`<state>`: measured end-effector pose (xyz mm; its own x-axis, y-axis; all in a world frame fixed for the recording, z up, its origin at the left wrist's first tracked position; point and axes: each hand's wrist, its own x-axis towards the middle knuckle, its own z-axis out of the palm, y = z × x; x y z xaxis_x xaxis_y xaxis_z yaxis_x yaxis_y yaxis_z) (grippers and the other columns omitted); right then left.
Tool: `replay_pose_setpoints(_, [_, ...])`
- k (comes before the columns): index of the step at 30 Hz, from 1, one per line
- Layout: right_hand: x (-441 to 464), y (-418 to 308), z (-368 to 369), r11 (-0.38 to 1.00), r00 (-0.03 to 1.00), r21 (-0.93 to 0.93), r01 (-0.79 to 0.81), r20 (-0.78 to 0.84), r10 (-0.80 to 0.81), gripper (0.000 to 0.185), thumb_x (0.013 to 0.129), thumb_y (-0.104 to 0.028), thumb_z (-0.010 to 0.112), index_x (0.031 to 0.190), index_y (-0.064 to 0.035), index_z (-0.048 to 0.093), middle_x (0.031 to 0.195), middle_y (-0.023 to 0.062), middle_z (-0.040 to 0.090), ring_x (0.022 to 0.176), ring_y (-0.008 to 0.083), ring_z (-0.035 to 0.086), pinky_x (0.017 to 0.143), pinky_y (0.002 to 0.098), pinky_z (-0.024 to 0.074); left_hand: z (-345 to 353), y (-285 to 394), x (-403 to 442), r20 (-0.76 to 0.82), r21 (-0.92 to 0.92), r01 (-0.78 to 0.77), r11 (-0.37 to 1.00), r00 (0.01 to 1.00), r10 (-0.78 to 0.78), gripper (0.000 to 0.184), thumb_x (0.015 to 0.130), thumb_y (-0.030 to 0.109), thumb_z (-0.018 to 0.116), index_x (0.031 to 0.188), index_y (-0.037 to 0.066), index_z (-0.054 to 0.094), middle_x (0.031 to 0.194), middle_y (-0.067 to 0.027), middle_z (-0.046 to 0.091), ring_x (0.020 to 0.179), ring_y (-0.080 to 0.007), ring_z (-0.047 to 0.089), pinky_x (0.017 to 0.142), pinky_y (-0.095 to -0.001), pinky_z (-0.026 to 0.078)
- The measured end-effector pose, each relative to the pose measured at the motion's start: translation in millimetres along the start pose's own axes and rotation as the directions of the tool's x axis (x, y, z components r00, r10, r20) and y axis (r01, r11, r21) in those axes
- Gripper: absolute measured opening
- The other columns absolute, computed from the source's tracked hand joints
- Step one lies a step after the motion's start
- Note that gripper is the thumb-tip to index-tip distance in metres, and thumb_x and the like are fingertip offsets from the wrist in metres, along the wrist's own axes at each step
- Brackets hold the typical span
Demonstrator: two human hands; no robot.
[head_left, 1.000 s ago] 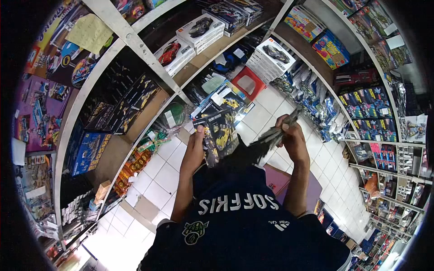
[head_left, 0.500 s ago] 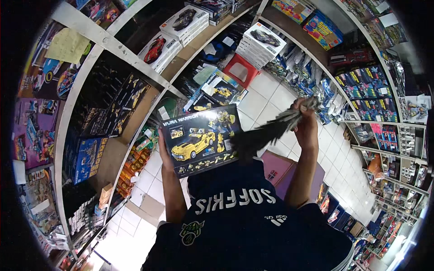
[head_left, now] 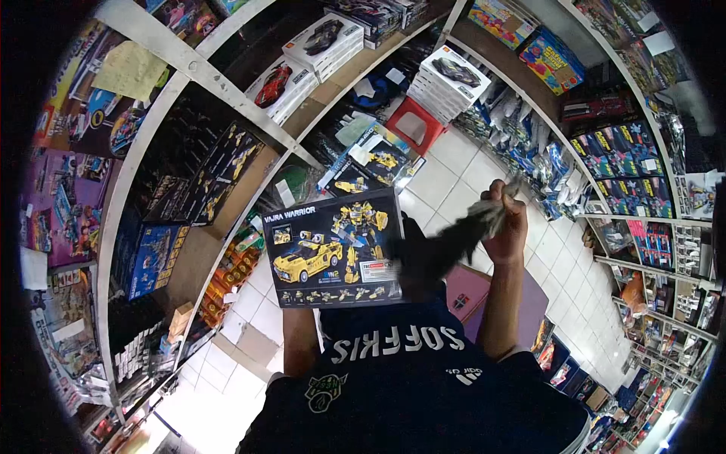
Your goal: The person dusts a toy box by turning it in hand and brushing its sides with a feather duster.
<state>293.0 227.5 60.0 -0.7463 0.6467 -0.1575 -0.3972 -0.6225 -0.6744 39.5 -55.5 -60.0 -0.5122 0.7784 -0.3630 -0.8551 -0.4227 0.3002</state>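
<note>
The Vajra Warrior box point(head_left: 321, 253) has swung from a steep slant a second ago to show its broad front, leaving that face open to the feather duster point(head_left: 437, 256); the box sits above the left forearm point(head_left: 301, 344), in front of the left hand, whose fingers are hidden behind it, so their grip cannot be told; the blurred dark plumes overlap its right edge, contact unclear; the right hand point(head_left: 505, 219) clenches the duster's pale end, apart from the box; beyond lies the tiled floor point(head_left: 435, 181).
</note>
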Motion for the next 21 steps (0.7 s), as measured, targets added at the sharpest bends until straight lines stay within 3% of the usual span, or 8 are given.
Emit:
replay_pose_setpoints(3, [2.2,6.4,15.7,0.994,0.989,0.093,0.058,-0.139,-0.045,0.019,0.092,-0.027,0.055,0.092,-0.0096,0.046,0.074,0.0009,0.049,0.061,0.0126,0.048,0.058,0.0277,0.0415,-1.4,-2.0,-5.9,-0.007,-0.006,-0.013,1.0,1.0,0.013,0.061,0.099,0.053,0.042,0.133,0.003,0.051,0.126,-0.0185,0.061,0.107,-0.0327,0.064,0.094,-0.0488,0.053])
replay_pose_setpoints(4, [4.4,6.0,6.6,0.99,1.0,0.142,0.022,0.012,-0.024,0.019,0.091,-0.026,0.054,0.09,-0.0097,0.046,0.073,0.001,0.047,0.064,0.0138,0.049,0.061,0.0287,0.0425,-2.1,-1.2,-5.7,-0.009,-0.013,-0.017,1.0,1.0,0.017,0.061,0.099,0.053,0.042,0.133,0.003,0.051,0.126,-0.0185,0.061,0.107,-0.0327,0.064,0.094,-0.0488,0.053])
replay_pose_setpoints(8, [7.6,7.7,23.4,0.996,1.0,0.089,-0.007,-0.026,0.01,0.018,0.092,-0.027,0.051,0.09,-0.0104,0.045,0.07,0.0011,0.043,0.063,0.0141,0.047,0.058,0.0298,0.0412,-0.9,-0.6,-1.4,0.001,-0.019,-0.039,0.999,0.999,0.039,0.061,0.098,0.053,0.043,0.133,0.002,0.051,0.126,-0.0185,0.061,0.107,-0.0327,0.064,0.094,-0.0488,0.053])
replay_pose_setpoints(10, [7.7,8.1,35.1,0.995,0.969,0.096,0.041,-0.248,-0.016,0.021,0.09,-0.029,0.053,0.088,-0.0109,0.044,0.071,0.0021,0.047,0.061,0.0142,0.047,0.057,0.0305,0.0419,-2.1,-1.4,-1.5,0.001,-0.018,-0.043,0.999,0.999,0.043,0.061,0.098,0.053,0.043,0.133,0.002,0.051,0.126,-0.0186,0.061,0.107,-0.0327,0.064,0.094,-0.0488,0.053])
replay_pose_setpoints(11, [9.8,4.2,21.0,0.989,0.999,0.145,-0.034,-0.01,0.036,0.022,0.09,-0.031,0.055,0.088,-0.0111,0.044,0.073,0.0024,0.048,0.064,0.0138,0.049,0.057,0.0309,0.0425,-1.7,-1.7,-1.8,-0.001,-0.019,-0.041,0.999,0.999,0.041,0.061,0.098,0.053,0.043,0.133,0.002,0.051,0.126,-0.0186,0.061,0.107,-0.0327,0.064,0.094,-0.0488,0.053])
replay_pose_setpoints(18, [14.9,9.0,34.9,0.998,0.992,0.066,0.009,-0.127,0.0,0.023,0.092,-0.033,0.055,0.09,-0.012,0.045,0.075,0.0015,0.052,0.062,0.0139,0.052,0.056,0.0291,0.043,4.1,-2.1,2.5,0.006,-0.024,-0.054,0.998,0.999,0.054,0.062,0.098,0.053,0.044,0.132,0.002,0.051,0.126,-0.0187,0.062,0.107,-0.0328,0.064,0.094,-0.0489,0.053])
replay_pose_setpoints(19, [14.1,4.3,26.6,0.992,0.998,0.11,-0.064,0.0,0.064,0.023,0.092,-0.033,0.055,0.09,-0.0126,0.045,0.075,0.0007,0.05,0.065,0.0142,0.056,0.058,0.0289,0.0459,5.4,-1.5,4.0,0.009,-0.021,-0.056,0.998,0.998,0.057,0.062,0.098,0.052,0.044,0.132,0.002,0.051,0.126,-0.0187,0.062,0.107,-0.0328,0.064,0.094,-0.0489,0.053])
replay_pose_setpoints(21, [13.6,7.9,20.4,0.993,0.998,0.105,-0.059,0.014,0.058,0.022,0.093,-0.033,0.054,0.092,-0.0125,0.046,0.076,0.0005,0.05,0.066,0.014,0.056,0.058,0.0288,0.0468,6.3,-0.7,5.0,0.009,-0.018,-0.059,0.998,0.998,0.059,0.062,0.097,0.052,0.044,0.132,0.002,0.051,0.125,-0.0188,0.062,0.107,-0.0328,0.064,0.094,-0.0489,0.053])
